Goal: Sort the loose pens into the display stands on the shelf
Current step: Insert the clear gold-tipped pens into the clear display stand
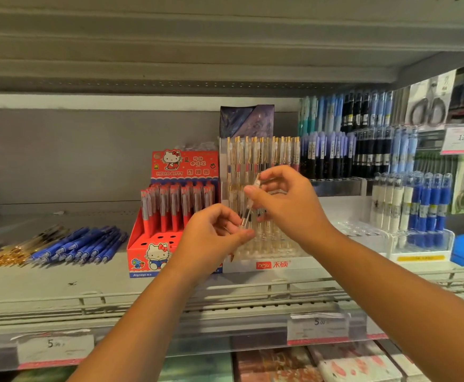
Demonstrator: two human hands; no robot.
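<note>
Left hand [211, 235], right hand [288, 205], both pinch-grips on one seemingly clear pen [248, 213], across clear stand [273, 264]; red stand [148, 244] alongside.

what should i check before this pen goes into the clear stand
1. Grip: the left hand pinches the clear pen at its lower end, the right hand holds its top: ok.
2. Matching stand: the pen is in front of the clear stand, which holds similar gold-clip pens: ok.
3. Free hole: the hands hide the stand's front rows: cannot tell.
4. Pen upright: it is tilted: not ok.
5. Pile sorted: blue pens and gold-tipped pens lie loose on the shelf at left: not ok.
</note>
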